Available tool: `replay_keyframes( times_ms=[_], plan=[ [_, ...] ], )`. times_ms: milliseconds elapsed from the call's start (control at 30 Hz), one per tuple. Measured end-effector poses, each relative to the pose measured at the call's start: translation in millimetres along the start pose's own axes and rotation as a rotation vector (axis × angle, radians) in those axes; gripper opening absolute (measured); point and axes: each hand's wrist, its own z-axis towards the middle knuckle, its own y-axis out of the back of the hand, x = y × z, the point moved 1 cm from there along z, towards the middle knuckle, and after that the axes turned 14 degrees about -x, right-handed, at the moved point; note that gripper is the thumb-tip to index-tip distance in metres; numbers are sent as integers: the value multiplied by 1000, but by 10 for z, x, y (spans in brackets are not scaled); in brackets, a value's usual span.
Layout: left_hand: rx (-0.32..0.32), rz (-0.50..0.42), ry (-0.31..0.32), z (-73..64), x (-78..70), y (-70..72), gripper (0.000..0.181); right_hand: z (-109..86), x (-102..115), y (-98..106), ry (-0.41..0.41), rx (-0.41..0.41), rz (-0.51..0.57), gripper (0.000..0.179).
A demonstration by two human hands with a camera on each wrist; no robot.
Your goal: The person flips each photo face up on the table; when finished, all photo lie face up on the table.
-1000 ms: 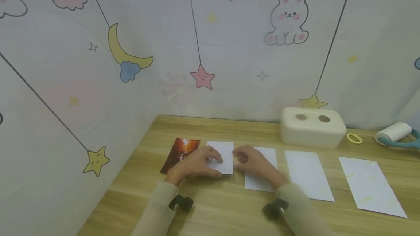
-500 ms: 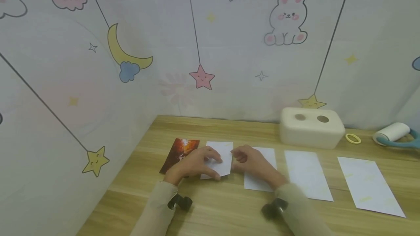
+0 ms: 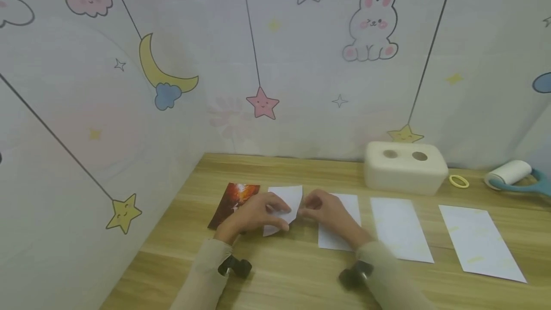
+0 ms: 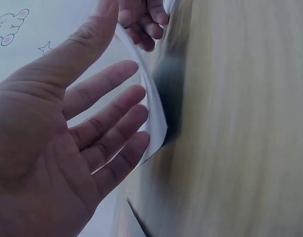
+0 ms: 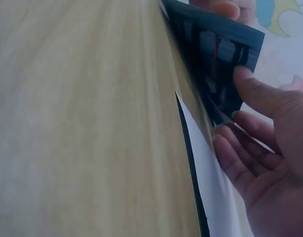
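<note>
Pale wall (image 3: 310,51) with cartoon rabbits, stars and a moon fills the back and left. Wood-grain surface (image 3: 275,276) below it. Person's beige sleeves (image 3: 202,271) come in from the near side, dark straps at the wrists. Cream box (image 3: 406,171) with two round holes on top, far right, against the wall. Three white sheets (image 3: 478,243) lie in a row to the right; the leftmost is partly under the right arm. Left hand (image 3: 254,214): fingers spread, tips on the white face of a card, thumb at its near side. Right hand (image 3: 329,214): thumb and fingers at that card's right edge; can't tell if it pinches. The white-backed card (image 3: 290,196) sits between the hands, near right corner bent up off the wood, dark print underneath. Red-and-orange picture card (image 3: 234,197) just left of it, partly behind the left hand. White roll (image 3: 510,172) far right, blue handle (image 3: 521,187) in front. Smallest: yellow ring (image 3: 458,182), between box and roll.
</note>
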Motion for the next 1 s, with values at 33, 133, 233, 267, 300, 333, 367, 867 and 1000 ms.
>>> replay_keyframes(
  times_ms=[33, 133, 233, 267, 300, 333, 367, 867, 1000],
  plan=[
    [1, -7, 2, -1, 0, -4, 42, -1, 3, -5, 7, 0, -2, 30],
    [-4, -19, 18, -1, 5, -12, 43, -5, 5, -16, 47, 20, 17, 34],
    [-6, -25, 15, 1, -4, -16, 42, -10, 6, -26, 73, 55, 43, 39],
    [-8, -31, 15, 4, -3, -17, 40, -10, 5, -29, 77, 65, 51, 40],
    [-13, -34, 15, 7, -3, -19, 38, -12, 4, -34, 80, 73, 59, 41],
    [-18, -40, 8, 9, 0, -20, 35, -14, 9, -36, 74, 79, 72, 41],
    [-27, -54, 6, 13, 0, -24, 32, -13, 11, -41, 69, 80, 83, 41],
    [-215, -191, 51, 49, -33, -77, 20, -38, 37, -138, 77, 130, 370, 45],
    [-261, -208, 65, 53, -47, -78, 17, -47, 55, -147, 68, 141, 457, 48]
  ],
)
